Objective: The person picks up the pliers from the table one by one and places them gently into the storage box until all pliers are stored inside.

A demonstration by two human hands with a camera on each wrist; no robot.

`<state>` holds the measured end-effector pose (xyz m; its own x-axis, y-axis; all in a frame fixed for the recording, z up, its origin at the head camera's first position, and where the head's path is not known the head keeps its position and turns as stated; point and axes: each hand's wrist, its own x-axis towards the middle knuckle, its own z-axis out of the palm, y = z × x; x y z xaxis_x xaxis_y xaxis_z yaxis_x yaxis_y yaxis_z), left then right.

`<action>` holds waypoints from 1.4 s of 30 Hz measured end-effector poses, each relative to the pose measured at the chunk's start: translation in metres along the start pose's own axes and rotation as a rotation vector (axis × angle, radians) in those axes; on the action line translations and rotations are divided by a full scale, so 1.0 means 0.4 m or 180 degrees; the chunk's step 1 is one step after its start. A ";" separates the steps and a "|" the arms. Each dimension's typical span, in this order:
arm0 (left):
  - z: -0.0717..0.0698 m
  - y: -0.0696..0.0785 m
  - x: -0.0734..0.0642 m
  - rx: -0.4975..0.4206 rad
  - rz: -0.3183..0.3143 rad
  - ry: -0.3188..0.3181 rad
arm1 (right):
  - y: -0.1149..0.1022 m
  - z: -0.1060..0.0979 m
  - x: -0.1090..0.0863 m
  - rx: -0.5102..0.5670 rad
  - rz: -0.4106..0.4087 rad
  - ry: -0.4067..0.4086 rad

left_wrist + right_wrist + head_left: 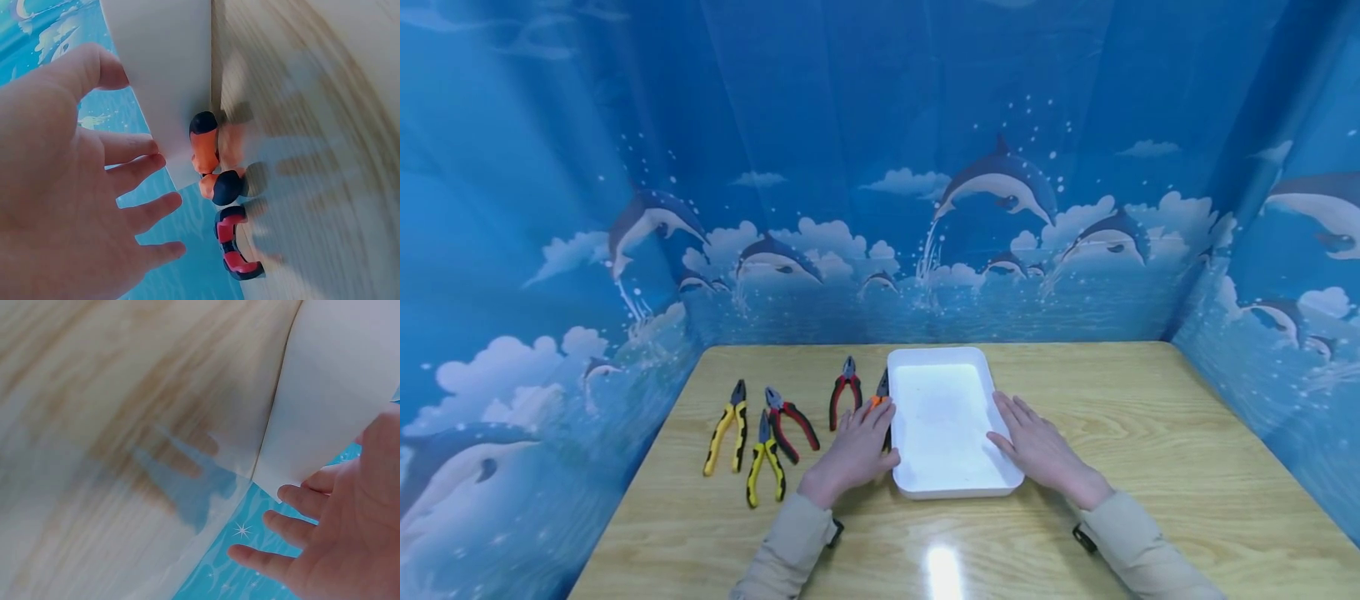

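Observation:
A white rectangular tray (942, 425) lies on the table between my two hands. My left hand (859, 446) is at its left side, with fingertips and thumb right at the rim. At the right side is my right hand (1043, 446), its fingers extended along the edge. In the right wrist view the fingers (300, 528) are spread beside the tray's wall (331, 387). Orange-and-black pliers (204, 150) lie close against the tray's left wall, partly hidden by my left hand in the head view.
Two red-and-black pliers (846, 393) (792, 421) lie left of the tray. Farther left are two yellow-and-black pliers (727, 427) (766, 460). A blue dolphin-print curtain (850, 167) stands around the wooden table (1150, 467) at the back and sides.

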<state>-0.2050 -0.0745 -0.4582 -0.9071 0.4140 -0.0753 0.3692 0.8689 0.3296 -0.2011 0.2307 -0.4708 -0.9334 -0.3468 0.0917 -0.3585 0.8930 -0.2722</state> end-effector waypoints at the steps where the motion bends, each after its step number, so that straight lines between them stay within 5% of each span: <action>1: 0.000 -0.002 -0.001 0.0002 0.0006 0.0009 | -0.001 -0.001 0.001 0.0006 -0.0003 -0.0015; 42: 0.000 -0.046 -0.027 -0.0262 0.0191 0.0073 | -0.030 -0.024 0.004 0.0009 0.0009 -0.0278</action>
<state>-0.2022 -0.0950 -0.4637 -0.8887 0.4575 -0.0317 0.4061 0.8172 0.4090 -0.1984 0.2222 -0.4582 -0.9297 -0.3683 0.0071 -0.3559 0.8931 -0.2750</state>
